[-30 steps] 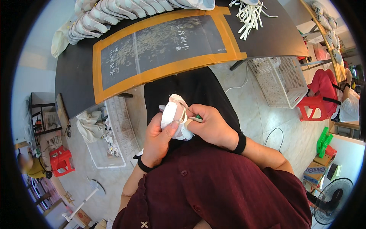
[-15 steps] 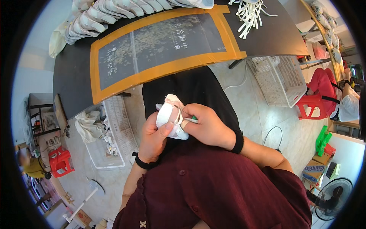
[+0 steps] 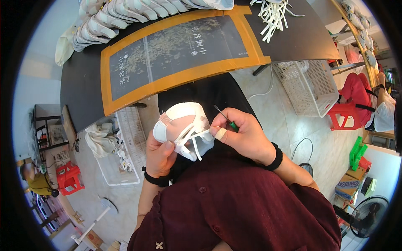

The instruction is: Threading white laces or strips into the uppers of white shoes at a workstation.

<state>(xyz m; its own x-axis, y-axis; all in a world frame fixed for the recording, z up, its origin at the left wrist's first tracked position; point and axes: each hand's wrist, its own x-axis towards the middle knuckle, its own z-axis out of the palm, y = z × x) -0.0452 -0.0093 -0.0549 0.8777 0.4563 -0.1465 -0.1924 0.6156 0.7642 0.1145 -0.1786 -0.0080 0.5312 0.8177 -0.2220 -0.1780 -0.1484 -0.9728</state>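
A white and pinkish shoe upper [image 3: 182, 109] is held up in front of my lap, with its opening turned partly toward me. My left hand [image 3: 159, 155] is closed round its lower left side, thumb on the near edge. White flat lacing crosses the opening, and one loose end hangs down. From the opening a taut white lace [image 3: 201, 134] runs to my right hand [image 3: 251, 137], which pinches it between thumb and forefinger. Also in the right hand is a thin awl-like tool [image 3: 233, 125] with a green handle, its metal shaft pointing up and left. Tape wraps the right thumb.
Ahead stands a dark table [image 3: 289, 46] with an orange-taped mat [image 3: 167, 50]. A row of shoe uppers [image 3: 125, 16] and a bundle of white laces [image 3: 271, 19] lie on it. White crates [image 3: 125, 142] stand below. A person sits at far right beside a red stool [image 3: 345, 117].
The shoe upper has been turned so its opening and lacing show more. My right hand has moved right, drawing the lace out, and the tool now points away from the upper.
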